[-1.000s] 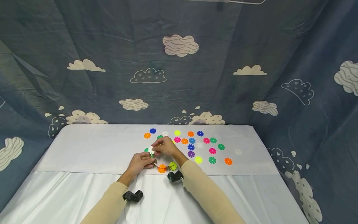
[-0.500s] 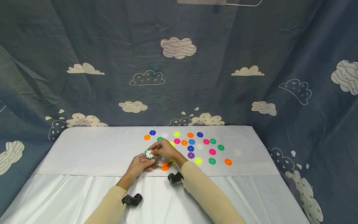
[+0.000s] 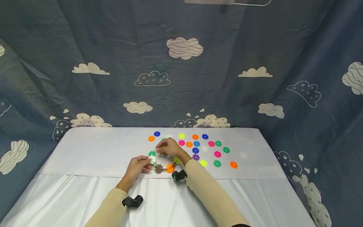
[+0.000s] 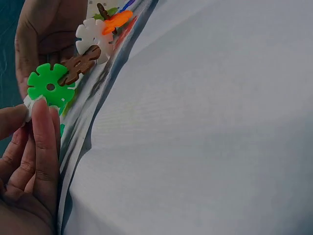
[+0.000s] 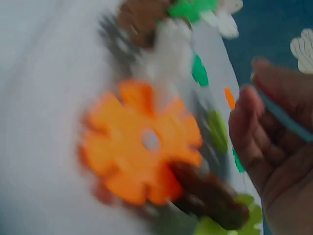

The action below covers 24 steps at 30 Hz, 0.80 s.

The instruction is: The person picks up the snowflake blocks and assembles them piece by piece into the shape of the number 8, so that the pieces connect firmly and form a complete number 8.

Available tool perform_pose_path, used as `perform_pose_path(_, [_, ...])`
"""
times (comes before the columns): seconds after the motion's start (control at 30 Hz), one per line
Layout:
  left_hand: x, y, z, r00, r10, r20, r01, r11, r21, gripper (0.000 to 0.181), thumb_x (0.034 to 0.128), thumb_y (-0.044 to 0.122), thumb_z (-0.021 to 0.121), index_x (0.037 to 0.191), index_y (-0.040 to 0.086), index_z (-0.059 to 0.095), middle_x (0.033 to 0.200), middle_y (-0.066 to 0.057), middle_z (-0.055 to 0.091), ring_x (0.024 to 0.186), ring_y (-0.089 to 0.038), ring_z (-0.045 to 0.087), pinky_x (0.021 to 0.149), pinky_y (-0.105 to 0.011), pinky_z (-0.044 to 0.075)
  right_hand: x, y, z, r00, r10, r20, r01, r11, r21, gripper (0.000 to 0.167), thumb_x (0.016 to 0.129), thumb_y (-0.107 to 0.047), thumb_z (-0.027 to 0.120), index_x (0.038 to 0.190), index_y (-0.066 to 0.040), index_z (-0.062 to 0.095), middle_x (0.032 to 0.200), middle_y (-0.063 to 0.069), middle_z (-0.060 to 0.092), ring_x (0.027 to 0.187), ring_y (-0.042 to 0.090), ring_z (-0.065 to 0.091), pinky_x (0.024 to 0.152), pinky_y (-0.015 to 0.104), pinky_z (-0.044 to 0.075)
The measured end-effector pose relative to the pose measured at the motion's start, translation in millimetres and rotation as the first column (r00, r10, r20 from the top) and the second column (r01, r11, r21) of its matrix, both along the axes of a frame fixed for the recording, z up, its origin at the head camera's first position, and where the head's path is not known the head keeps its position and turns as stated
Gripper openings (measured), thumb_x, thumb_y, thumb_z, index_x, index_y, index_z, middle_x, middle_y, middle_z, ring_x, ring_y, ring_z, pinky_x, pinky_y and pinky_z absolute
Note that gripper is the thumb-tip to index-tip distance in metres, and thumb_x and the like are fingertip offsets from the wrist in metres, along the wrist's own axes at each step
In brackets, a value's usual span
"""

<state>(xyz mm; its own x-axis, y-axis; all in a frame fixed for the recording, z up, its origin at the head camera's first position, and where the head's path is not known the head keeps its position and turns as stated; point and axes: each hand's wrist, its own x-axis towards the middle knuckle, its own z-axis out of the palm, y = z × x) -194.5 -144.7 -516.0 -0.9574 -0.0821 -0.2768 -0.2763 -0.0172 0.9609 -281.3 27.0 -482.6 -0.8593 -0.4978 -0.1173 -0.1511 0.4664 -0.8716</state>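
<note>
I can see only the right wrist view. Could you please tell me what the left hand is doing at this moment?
Observer: The left hand pinches a white flower disc.
Operator: Thank you. Please name one loose piece which my view does not show.
Observer: A purple flower disc, just nearer to the person than a dark blue flower disc.
Operator: And which loose piece lies farthest to the right?
Observer: In the head view, it is a loose white disc.

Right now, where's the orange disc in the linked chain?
Just left of centre in the right wrist view, the orange disc is linked between a white disc and a brown disc.
</note>
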Motion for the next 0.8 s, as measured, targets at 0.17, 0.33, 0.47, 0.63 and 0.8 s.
perform_pose_path(0.17, [-1.6,-0.7,-2.1,1.000,0.007,-0.001,-0.007,1.000,-0.007,0.022,0.0940,0.007,0.060,0.110,-0.009,0.056,0.076,-0.005,0.069,0.063,-0.010,0.063,0.056,-0.021,0.055,-12.2,-7,6.1,0.994,0.072,-0.079,-0.057,0.983,0.177,0.014,0.083,-0.007,0.075,0.097,-0.003,0.073,0.072,0.000,0.060,0.061,0.009,0.051,0.055,0.018,0.044])
perform_pose_path(0.33, [-2.2,1.5,-5.3,1.000,-0.001,-0.002,0.001,1.000,0.006,0.017,0.0934,0.004,0.059,0.105,-0.008,0.056,0.073,-0.004,0.067,0.062,-0.010,0.062,0.055,-0.021,0.055,-17.6,-21,6.6,0.971,0.214,-0.103,-0.166,0.923,0.347,0.025,0.080,-0.008,0.078,0.104,-0.011,0.074,0.079,-0.001,0.061,0.072,0.010,0.052,0.065,0.019,0.043])
perform_pose_path(0.47, [-1.6,4.1,-5.2,1.000,-0.004,0.002,0.004,1.000,0.006,0.014,0.0930,0.004,0.059,0.103,-0.007,0.057,0.073,-0.004,0.067,0.061,-0.010,0.063,0.055,-0.021,0.055,-18.1,-26,2.8,0.967,0.244,-0.078,-0.189,0.885,0.426,0.024,0.077,-0.006,0.080,0.099,-0.014,0.074,0.082,-0.002,0.057,0.077,0.011,0.049,0.068,0.020,0.042])
perform_pose_path(0.63, [-1.6,4.5,-4.0,1.000,0.001,0.003,-0.001,1.000,-0.013,0.017,0.0931,0.004,0.060,0.104,-0.008,0.058,0.074,-0.005,0.067,0.062,-0.011,0.062,0.055,-0.021,0.055,-20.2,-26,-2.5,0.962,0.251,-0.105,-0.190,0.896,0.402,0.023,0.074,-0.003,0.082,0.085,-0.013,0.064,0.077,-0.002,0.054,0.072,0.011,0.048,0.065,0.019,0.042])
perform_pose_path(0.8, [-2.2,2.2,-2.4,1.000,0.004,0.003,-0.004,1.000,-0.017,0.020,0.0928,0.004,0.061,0.107,-0.009,0.058,0.074,-0.005,0.068,0.062,-0.010,0.062,0.055,-0.020,0.054,-21.0,-18,-4.3,0.983,0.180,-0.041,-0.171,0.972,0.159,0.016,0.078,0.004,0.076,0.087,-0.004,0.066,0.071,0.001,0.056,0.058,0.010,0.054,0.055,0.020,0.049])
